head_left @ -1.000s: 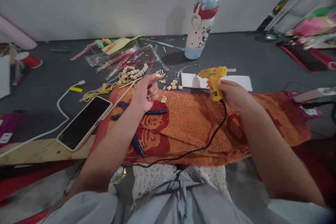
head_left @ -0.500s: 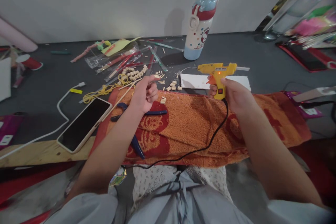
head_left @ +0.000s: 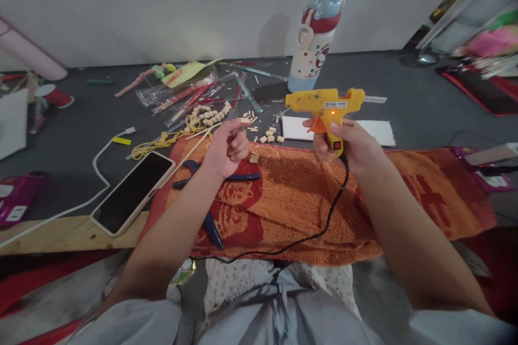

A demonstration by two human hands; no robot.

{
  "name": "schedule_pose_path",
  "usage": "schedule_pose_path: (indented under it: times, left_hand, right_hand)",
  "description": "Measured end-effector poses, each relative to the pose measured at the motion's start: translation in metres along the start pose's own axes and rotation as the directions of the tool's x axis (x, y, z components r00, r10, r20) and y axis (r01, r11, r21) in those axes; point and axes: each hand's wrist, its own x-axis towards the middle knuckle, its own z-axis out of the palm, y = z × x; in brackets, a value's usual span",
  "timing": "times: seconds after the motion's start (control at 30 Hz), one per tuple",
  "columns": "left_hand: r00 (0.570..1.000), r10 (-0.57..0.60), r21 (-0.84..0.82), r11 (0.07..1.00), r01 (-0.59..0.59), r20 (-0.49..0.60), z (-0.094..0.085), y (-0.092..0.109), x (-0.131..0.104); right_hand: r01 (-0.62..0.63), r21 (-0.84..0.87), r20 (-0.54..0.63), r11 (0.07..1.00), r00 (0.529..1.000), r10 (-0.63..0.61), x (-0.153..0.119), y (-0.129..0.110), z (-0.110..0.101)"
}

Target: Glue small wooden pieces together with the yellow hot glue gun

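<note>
My right hand [head_left: 343, 143] is wrapped round the handle of a yellow glue gun [head_left: 318, 101], its nozzle pointing left and its orange light lit. A clear glue stick [head_left: 375, 99] sticks out of its back, and a black cord [head_left: 334, 210] runs down from the handle. My left hand [head_left: 229, 148] is closed, pinching a small pale wooden piece [head_left: 245, 121] at the fingertips. Blue-handled pliers [head_left: 212, 229] lie on the orange towel [head_left: 295, 188], partly behind my left forearm. Short cut wooden pieces [head_left: 270, 133] lie just beyond the towel's far edge.
A phone [head_left: 133, 194] and white cable [head_left: 97, 164] lie at left, near yellow string [head_left: 156, 143]. Behind are plastic-wrapped sticks [head_left: 190, 94] and a tall bottle [head_left: 313, 48]. White board [head_left: 293, 126] lies under the glue gun. Purple boxes [head_left: 20, 197] stand at far left.
My right hand has brought the glue gun left and closer, so its nozzle is nearer my left hand. My left hand keeps its pinch on the wooden piece. The view has shifted slightly.
</note>
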Motion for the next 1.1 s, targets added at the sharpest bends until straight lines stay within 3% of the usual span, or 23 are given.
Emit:
schedule_pose_path:
  times: [0.27, 0.47, 0.9, 1.1]
  left_hand:
    - [1.0, 0.0, -0.017, 1.0, 0.0, -0.006, 0.001, 0.002, -0.001]
    - [1.0, 0.009, 0.027, 1.0, -0.009, -0.009, -0.002, 0.001, 0.0]
    - [0.978, 0.135, 0.119, 0.981, -0.154, 0.158, -0.011, -0.008, 0.002]
    - [0.966, 0.162, 0.133, 0.973, -0.191, 0.203, -0.014, -0.01, 0.003]
  right_hand:
    - [0.057, 0.131, 0.056, 0.99, 0.996, -0.065, 0.009, 0.006, 0.018]
    - [0.116, 0.084, 0.099, 0.99, 0.987, -0.124, 0.003, 0.01, 0.018]
    - [0.104, 0.1, 0.171, 0.989, 0.978, -0.12, 0.001, 0.014, 0.02]
    - [0.06, 0.073, 0.151, 0.996, 0.986, -0.071, -0.001, 0.014, 0.018]
